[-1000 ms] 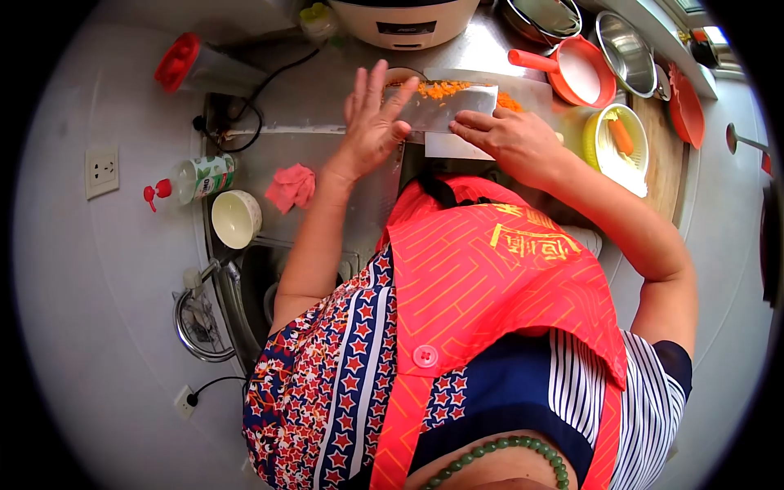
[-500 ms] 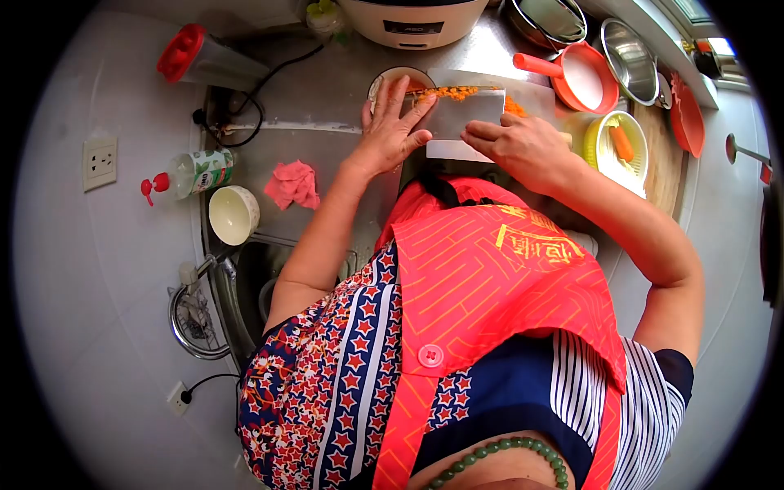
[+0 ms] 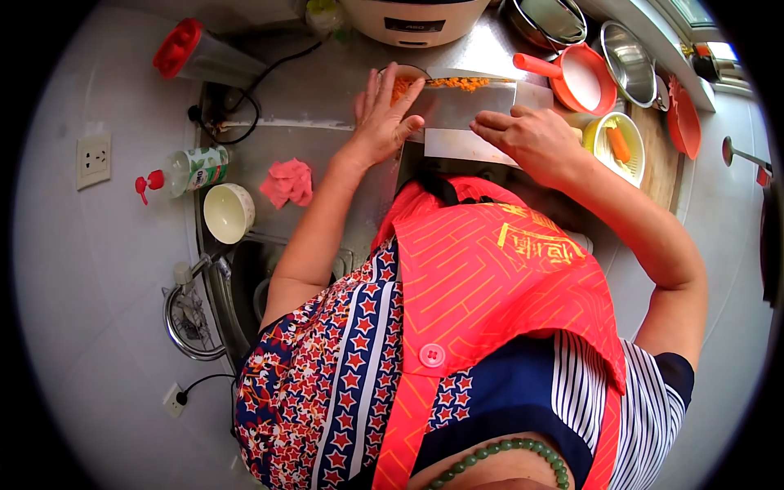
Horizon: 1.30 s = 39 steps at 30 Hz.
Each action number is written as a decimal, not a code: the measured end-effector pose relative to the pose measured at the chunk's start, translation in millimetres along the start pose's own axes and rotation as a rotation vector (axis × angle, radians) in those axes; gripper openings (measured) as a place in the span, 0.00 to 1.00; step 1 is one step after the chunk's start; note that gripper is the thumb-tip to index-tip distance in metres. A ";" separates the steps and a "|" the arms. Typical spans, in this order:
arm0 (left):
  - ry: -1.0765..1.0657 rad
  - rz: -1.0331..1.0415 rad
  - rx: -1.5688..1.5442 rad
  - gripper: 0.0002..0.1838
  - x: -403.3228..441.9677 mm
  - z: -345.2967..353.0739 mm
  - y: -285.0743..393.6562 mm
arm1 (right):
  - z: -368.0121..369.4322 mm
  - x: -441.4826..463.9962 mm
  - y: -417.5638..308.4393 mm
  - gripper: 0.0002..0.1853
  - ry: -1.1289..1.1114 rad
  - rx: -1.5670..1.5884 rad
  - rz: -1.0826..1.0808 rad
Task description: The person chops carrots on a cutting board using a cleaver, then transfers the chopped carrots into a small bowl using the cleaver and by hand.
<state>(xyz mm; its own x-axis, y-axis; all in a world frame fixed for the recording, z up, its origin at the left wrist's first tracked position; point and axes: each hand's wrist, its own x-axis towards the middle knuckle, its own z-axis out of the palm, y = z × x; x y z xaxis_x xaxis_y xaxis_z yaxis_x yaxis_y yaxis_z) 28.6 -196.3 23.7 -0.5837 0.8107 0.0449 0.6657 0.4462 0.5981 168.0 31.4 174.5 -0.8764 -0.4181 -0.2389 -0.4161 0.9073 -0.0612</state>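
My right hand point(image 3: 527, 143) grips a cleaver point(image 3: 469, 108), its wide blade lying flattish over a pale board or surface. Finely chopped carrot point(image 3: 461, 83) lies along the blade's far edge. Beside the blade's left end, my left hand point(image 3: 382, 118) is stretched out with fingers extended over a small bowl point(image 3: 416, 72). More orange bits show at that bowl, partly hidden by the fingers. Whether the left fingertips touch the carrot cannot be made out.
A yellow-white basket point(image 3: 594, 137) with a carrot piece point(image 3: 618, 145) stands right, near a red ladle-like scoop point(image 3: 581, 79) and a steel bowl point(image 3: 627, 61). A rice cooker point(image 3: 415, 24) is behind. Left are a pink cloth point(image 3: 287, 183), a cream bowl point(image 3: 229, 212) and a bottle point(image 3: 196, 170).
The cleaver and my right hand have shifted slightly. My left hand has moved a little left, and more orange bits show at the small bowl. Carrot bits right of the blade are no longer visible.
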 end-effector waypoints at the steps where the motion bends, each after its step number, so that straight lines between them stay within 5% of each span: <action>1: -0.003 0.050 -0.009 0.45 2.1 -2.2 9.9 | 0.6 2.4 -0.3 0.22 0.008 -0.012 -0.016; 16: -0.117 -0.101 0.017 0.45 -2.4 8.3 -31.8 | 7.6 11.7 -8.7 0.19 0.062 -0.029 -0.110; 19: -0.018 -0.136 -0.031 0.45 -2.8 7.8 -27.9 | 6.8 12.8 -6.9 0.26 -0.056 -0.039 -0.099; 23: -0.040 0.180 -0.033 0.47 3.9 -3.0 14.0 | 4.7 16.1 -7.3 0.25 -0.073 -0.030 -0.099; 26: -0.140 0.225 0.000 0.47 4.1 0.5 29.2 | 8.7 19.0 -8.8 0.23 -0.024 -0.031 -0.128; 39: -0.101 -0.067 0.039 0.47 2.7 0.2 -20.3 | 6.3 25.2 -11.2 0.19 0.028 -0.020 -0.119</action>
<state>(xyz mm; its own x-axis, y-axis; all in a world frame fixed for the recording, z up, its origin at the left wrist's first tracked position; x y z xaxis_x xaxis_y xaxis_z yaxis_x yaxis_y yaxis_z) 13.7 -203.1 11.5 -0.5793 0.8116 -0.0761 0.6455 0.5137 0.5652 152.1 11.1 163.1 -0.8269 -0.5241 -0.2039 -0.5220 0.8502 -0.0685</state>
